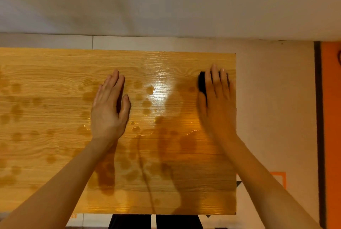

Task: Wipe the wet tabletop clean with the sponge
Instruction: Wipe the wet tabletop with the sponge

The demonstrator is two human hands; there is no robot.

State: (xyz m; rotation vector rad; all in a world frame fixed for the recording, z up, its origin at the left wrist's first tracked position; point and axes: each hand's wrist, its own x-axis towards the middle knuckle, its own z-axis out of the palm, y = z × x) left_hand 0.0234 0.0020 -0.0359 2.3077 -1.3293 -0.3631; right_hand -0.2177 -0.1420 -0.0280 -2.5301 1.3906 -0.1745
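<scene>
dozens of dark droplets and smears dot the wooden tabletop (55, 74) from its left side through the middle, so we judge most of the wiping undone. our left hand (108, 107) lies flat, fingers straight and together, thumb apart. at the far right corner, our right hand (216, 98) presses straight fingers onto the dark sponge (202, 82).

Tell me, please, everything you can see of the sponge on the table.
The sponge looks dark, almost black, and only a narrow strip of it shows; the rest is hidden under the right hand. It lies flat on the wooden tabletop, near the far right corner. The hand's straight fingers lie flat over it, fingertips reaching past its far edge. Its texture and full shape cannot be made out. Wet spots lie to its left.
</scene>
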